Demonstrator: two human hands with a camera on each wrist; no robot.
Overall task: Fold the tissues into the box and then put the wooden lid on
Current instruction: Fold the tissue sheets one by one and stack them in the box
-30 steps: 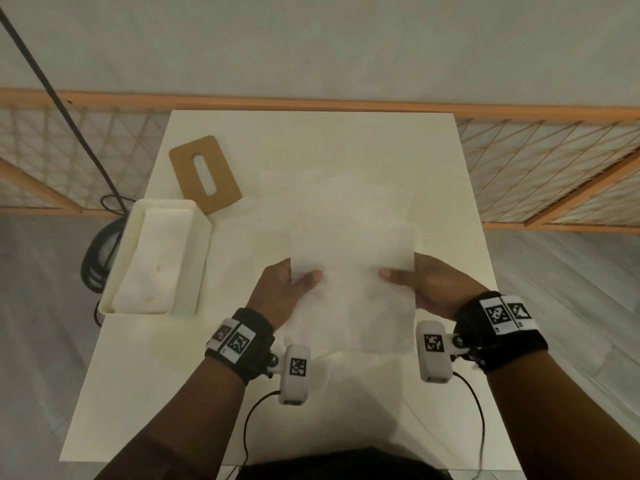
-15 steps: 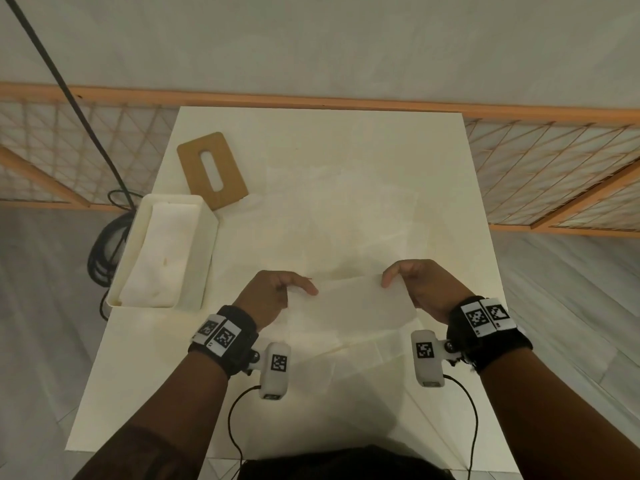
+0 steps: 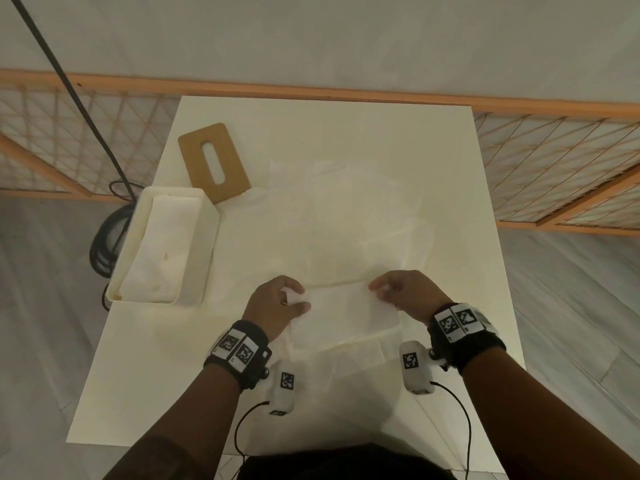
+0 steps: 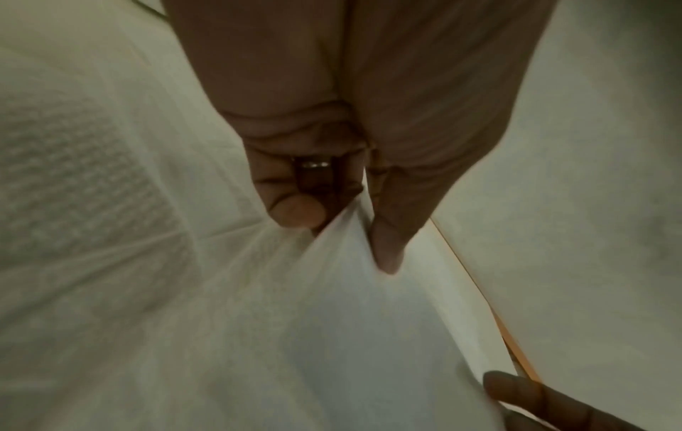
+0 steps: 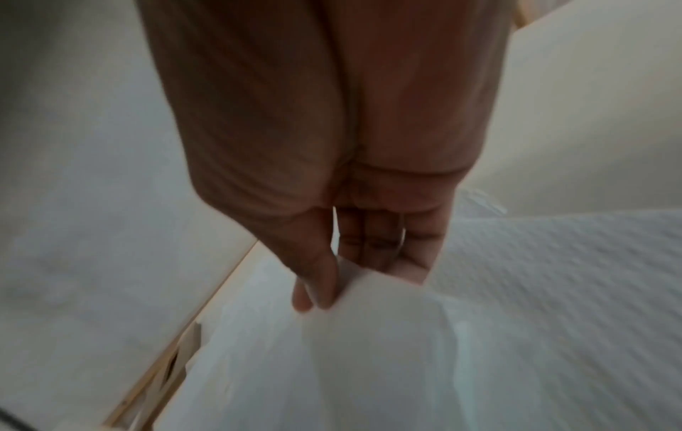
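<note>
A white tissue (image 3: 346, 313) is pinched at its two upper corners: the left corner is gripped between thumb and curled fingers of the left hand (image 3: 273, 306), the right corner between thumb and fingers of the right hand (image 3: 403, 294). In the left wrist view the sheet's edge is seen caught between the thumb (image 4: 387, 248) and a bent finger; in the right wrist view the corner is likewise nipped, though the picture is blurred. The tissue is held over the near middle of the table (image 3: 433, 150), its lower part lying folded on other spread tissues (image 3: 346, 216), which are laid flat across the middle of the tabletop.

To the left, at the table's edge, a white open box (image 3: 204, 258) is stood; a stack of folded tissues (image 3: 159, 251) is contained in it. Just behind the box, touching or nearly touching its far corner, the wooden lid (image 3: 194, 161) with its slot is laid flat on the table, off the box.

The table is white. Behind it and at both sides an orange-framed lattice fence (image 3: 554, 161) is seen, with a pale wall above and grey flooring below. A coil of black cable (image 3: 104, 244) is lying on the floor beside the box.
</note>
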